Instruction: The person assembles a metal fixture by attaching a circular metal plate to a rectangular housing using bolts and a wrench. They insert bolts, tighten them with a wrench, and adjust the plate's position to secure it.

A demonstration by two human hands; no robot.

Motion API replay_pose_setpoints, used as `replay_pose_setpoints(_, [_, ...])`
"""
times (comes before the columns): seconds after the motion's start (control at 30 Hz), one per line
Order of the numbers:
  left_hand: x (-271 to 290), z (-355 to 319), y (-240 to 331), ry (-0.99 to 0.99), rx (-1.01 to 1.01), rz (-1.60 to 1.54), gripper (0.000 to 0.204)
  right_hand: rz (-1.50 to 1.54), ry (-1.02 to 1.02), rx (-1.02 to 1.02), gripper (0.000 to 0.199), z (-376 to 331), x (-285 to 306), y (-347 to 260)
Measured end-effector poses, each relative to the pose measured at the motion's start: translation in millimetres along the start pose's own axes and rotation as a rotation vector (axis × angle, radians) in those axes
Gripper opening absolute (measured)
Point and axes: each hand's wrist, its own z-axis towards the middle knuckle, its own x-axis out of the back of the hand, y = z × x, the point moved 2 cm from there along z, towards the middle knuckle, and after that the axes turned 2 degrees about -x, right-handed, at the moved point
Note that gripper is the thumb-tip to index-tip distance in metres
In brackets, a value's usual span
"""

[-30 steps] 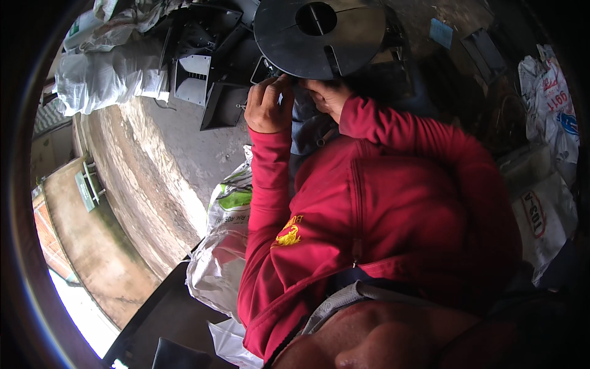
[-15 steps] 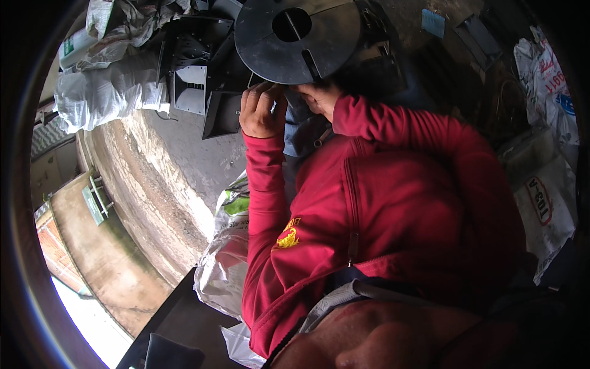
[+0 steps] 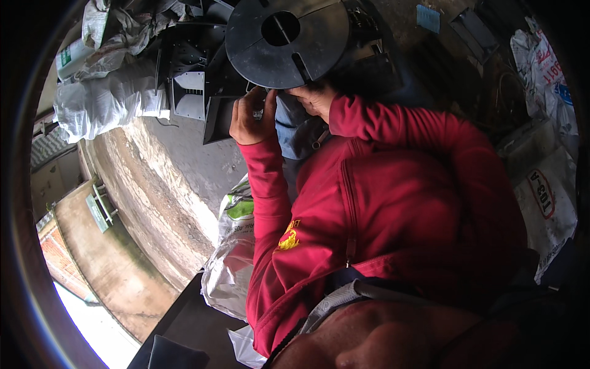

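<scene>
Two hands — left hand (image 3: 251, 117), right hand (image 3: 313, 98) — one black disc (image 3: 270, 52)

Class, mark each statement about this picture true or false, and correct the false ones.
1. Both hands are raised to the near edge of the round black disc. True.
2. The sleeves are blue. False: both sleeves are red.
3. The disc has a round hole near its middle. True.
4. The left hand rests on the white sacks. False: it is up under the disc, apart from the sacks.
5. The right hand hangs down at the person's side. False: it is at the disc's edge too.
</scene>
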Motion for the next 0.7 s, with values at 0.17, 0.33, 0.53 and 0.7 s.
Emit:
replay_pose_setpoints(0.17, [-1.1,0.4,6.8,-0.039,0.093,-0.006,0.019,0.042,-0.012,0.007,0.033,-1.7,-2.2,0.3])
replay_pose_setpoints(0.33, [-5.0,1.1,1.6,-0.095,0.043,-0.036,0.016,0.041,0.011,0.012,0.034,1.6,1.3,4.7])
replay_pose_setpoints(0.53, [-3.8,-0.1,-6.4,-0.153,-0.092,-0.051,0.020,0.035,0.002,0.061,0.030,0.4,-1.0,1.0])
replay_pose_setpoints(0.7, [-2.3,-0.8,5.5,-0.105,0.035,-0.109,0.017,0.033,-0.018,0.068,0.027,2.9,0.4,2.7])
